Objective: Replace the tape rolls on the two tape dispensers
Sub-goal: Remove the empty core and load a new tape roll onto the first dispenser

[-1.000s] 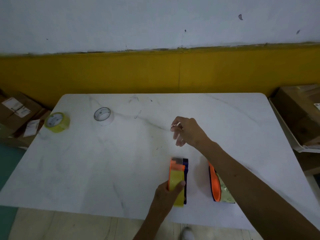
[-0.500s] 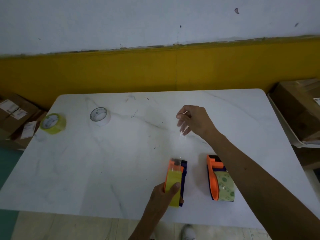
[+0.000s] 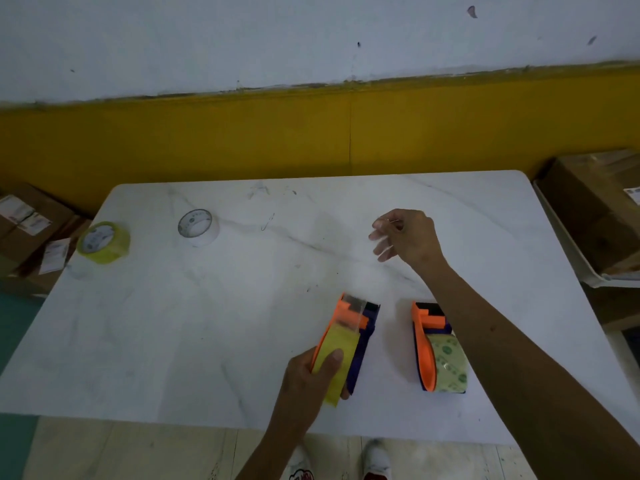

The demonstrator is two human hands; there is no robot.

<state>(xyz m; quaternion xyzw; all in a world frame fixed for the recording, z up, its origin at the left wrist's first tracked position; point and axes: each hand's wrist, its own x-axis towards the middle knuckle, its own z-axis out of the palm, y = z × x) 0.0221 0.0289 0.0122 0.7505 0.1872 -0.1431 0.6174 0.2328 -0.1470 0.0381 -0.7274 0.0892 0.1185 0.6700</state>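
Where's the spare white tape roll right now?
In the head view the white tape roll lies flat at the table's far left, just right of the yellow-green roll, away from both dispensers.

Packing or storeroom area: labelled cardboard boxes [image 3: 31, 220] left of the marble-look worktop [image 3: 207, 323], more cartons [image 3: 595, 209] right; scuffed white-and-yellow wall [image 3: 311, 133] behind
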